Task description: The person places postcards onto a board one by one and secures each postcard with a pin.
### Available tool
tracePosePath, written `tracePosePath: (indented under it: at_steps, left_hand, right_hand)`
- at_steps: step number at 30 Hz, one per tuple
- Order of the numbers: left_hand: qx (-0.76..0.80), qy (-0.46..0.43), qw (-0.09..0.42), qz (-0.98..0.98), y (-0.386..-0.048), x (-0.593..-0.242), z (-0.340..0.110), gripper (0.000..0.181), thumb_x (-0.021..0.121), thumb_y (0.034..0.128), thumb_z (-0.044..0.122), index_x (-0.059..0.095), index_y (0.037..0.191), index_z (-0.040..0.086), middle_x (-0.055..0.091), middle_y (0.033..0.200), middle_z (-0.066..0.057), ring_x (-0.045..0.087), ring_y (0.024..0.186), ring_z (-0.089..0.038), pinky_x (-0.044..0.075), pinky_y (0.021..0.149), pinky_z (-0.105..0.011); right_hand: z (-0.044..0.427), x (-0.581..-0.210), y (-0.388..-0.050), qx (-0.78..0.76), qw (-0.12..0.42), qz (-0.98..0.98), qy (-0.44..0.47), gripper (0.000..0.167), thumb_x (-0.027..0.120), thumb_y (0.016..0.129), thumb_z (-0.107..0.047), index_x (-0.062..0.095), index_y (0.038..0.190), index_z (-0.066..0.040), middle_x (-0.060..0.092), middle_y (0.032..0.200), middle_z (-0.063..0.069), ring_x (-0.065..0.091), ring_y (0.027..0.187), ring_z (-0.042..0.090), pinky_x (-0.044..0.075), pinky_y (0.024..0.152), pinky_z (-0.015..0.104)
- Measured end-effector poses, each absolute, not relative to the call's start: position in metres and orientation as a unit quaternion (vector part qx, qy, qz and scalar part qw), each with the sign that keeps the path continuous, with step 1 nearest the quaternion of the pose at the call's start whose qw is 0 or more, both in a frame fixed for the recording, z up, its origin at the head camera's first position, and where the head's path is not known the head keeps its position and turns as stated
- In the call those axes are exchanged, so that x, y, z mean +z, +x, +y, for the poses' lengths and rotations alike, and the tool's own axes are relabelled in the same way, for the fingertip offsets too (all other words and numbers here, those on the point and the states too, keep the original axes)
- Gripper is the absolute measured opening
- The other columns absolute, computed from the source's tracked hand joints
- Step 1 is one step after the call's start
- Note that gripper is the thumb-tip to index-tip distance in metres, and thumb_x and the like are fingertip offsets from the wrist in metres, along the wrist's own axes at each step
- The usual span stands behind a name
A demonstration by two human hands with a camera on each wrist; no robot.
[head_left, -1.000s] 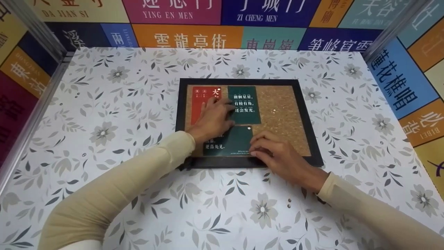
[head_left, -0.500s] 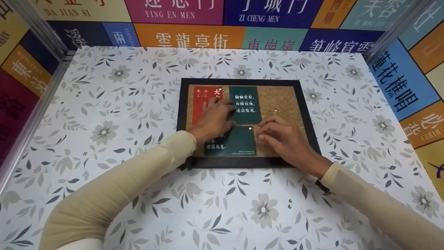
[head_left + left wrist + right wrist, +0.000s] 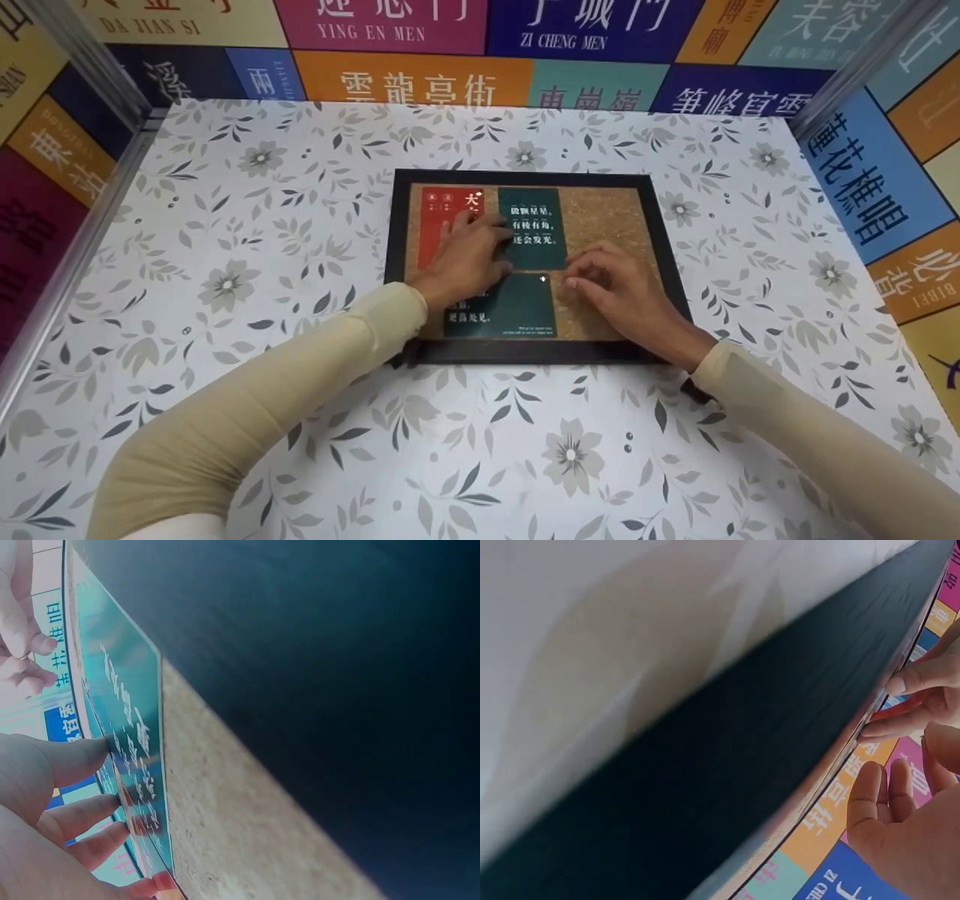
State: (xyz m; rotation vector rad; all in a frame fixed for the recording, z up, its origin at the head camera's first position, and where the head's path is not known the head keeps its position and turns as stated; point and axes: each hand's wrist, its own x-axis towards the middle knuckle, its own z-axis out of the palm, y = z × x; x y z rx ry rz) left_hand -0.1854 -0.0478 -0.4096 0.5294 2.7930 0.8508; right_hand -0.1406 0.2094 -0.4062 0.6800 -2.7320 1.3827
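Observation:
In the head view, a black-framed cork board [image 3: 604, 210] bears a red card [image 3: 431, 225], an upper green card [image 3: 532, 201] and a lower green card [image 3: 517, 306], all with white lettering. My left hand [image 3: 463, 251] spreads across where the cards meet, its fingertips pressing on them. Beside the lower green card's right edge, my right hand [image 3: 619, 289] has thumb and forefinger brought together. Whether something small lies between those fingertips is too small to tell. A tiny white pin-like dot [image 3: 543, 278] marks that card's top right corner. In the left wrist view, the left fingers touch the green card [image 3: 131, 667].
The board lies on a table [image 3: 337, 450] with a leaf-and-flower cover. Colourful panels [image 3: 412, 82] with large lettering stand behind and at both sides. A dark band [image 3: 697, 391] shows under the right wrist.
My right hand has moved from the lower green card's bottom right edge up and right to beside its upper corner. It now covers the small white dots on the cork. The left hand stays.

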Motion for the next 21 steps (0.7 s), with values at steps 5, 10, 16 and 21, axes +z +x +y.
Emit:
tracePosePath:
  at_steps: [5, 10, 16, 21]
  left_hand:
    - [0.290, 0.177, 0.086, 0.937, -0.188, -0.414, -0.048, 0.057, 0.080, 0.1008, 0.021, 0.064, 0.154, 0.009, 0.046, 0.172, -0.008, 0.034, 0.154, -0.038, 0.021, 0.131, -0.061]
    - [0.283, 0.176, 0.088, 0.939, -0.185, -0.409, -0.048, 0.058, 0.080, 0.1009, 0.022, 0.064, 0.155, 0.009, 0.046, 0.171, -0.008, 0.034, 0.155, -0.038, 0.022, 0.130, -0.062]
    - [0.279, 0.178, 0.087, 0.940, -0.182, -0.405, -0.047, 0.057, 0.079, 0.1018, 0.021, 0.064, 0.155, 0.007, 0.045, 0.172, -0.010, 0.035, 0.154, -0.038, 0.022, 0.131, -0.061]
    - [0.274, 0.183, 0.076, 0.941, -0.188, -0.416, -0.047, 0.057, 0.081, 0.1007, 0.021, 0.065, 0.154, 0.009, 0.048, 0.170, -0.008, 0.037, 0.152, -0.038, 0.026, 0.129, -0.063]
  right_hand:
    - [0.210, -0.407, -0.148, 0.446, 0.010, -0.872, 0.199, 0.007, 0.079, 0.098, 0.006, 0.081, 0.104, 0.003, 0.075, 0.115, 0.013, 0.066, 0.092, 0.019, 0.053, 0.080, 0.016]
    - [0.211, -0.407, -0.155, 0.458, 0.003, -0.869, 0.187, 0.006, 0.078, 0.099, 0.004, 0.080, 0.105, 0.004, 0.074, 0.115, 0.015, 0.067, 0.093, 0.019, 0.053, 0.080, 0.016]
    - [0.213, -0.407, -0.165, 0.450, 0.009, -0.876, 0.177, 0.008, 0.079, 0.099, 0.003, 0.081, 0.107, 0.003, 0.074, 0.114, 0.015, 0.066, 0.093, 0.019, 0.053, 0.080, 0.016]
    - [0.214, -0.406, -0.171, 0.441, 0.015, -0.882, 0.167, 0.008, 0.080, 0.098, 0.002, 0.081, 0.107, 0.003, 0.075, 0.115, 0.016, 0.066, 0.099, 0.019, 0.052, 0.084, 0.016]
